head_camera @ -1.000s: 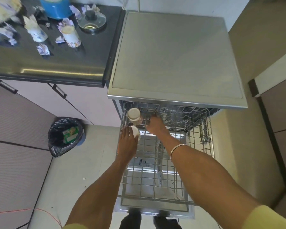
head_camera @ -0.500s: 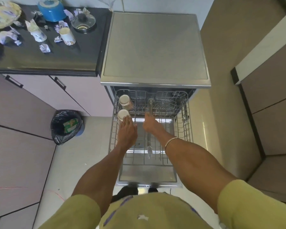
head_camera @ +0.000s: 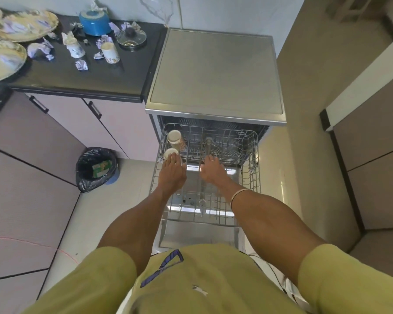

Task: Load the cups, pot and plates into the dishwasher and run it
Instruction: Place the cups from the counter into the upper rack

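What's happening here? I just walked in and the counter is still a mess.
A person is loading the dishwasher. Two cups sit at the left of the pulled-out upper rack; the left hand touches the nearer cup, with the other cup behind it. The right hand rests on the rack's wires. Two more cups, the blue pot, its glass lid and plates wait on the counter.

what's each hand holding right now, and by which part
The left hand has its fingertips on the rim of a cup in the rack; a full grip cannot be told. The right hand holds nothing visible.
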### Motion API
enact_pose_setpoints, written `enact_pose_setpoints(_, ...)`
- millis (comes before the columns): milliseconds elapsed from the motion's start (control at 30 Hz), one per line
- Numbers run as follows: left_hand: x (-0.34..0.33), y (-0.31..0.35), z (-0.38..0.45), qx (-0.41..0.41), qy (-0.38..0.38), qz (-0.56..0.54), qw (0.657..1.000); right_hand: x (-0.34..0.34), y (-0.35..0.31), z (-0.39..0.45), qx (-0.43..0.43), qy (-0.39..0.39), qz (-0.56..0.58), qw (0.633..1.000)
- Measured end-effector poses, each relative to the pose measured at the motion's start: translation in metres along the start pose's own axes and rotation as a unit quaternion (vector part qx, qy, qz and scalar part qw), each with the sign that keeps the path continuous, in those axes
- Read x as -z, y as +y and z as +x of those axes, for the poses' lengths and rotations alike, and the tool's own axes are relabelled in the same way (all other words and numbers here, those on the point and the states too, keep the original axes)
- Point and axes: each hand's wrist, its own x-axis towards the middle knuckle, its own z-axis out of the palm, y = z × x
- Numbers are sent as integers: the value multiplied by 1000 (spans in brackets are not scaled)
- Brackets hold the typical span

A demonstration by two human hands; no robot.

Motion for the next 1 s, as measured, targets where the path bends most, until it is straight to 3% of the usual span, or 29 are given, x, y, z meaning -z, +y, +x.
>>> enact_pose_setpoints(533,15,-45,-48,58,51,-33,996,-15,-45,-23,68,7,-27,997)
enact_pose_setpoints(1000,66,-218,-88,57,49,-16,997,-69,-224,-40,61,24,-38,997)
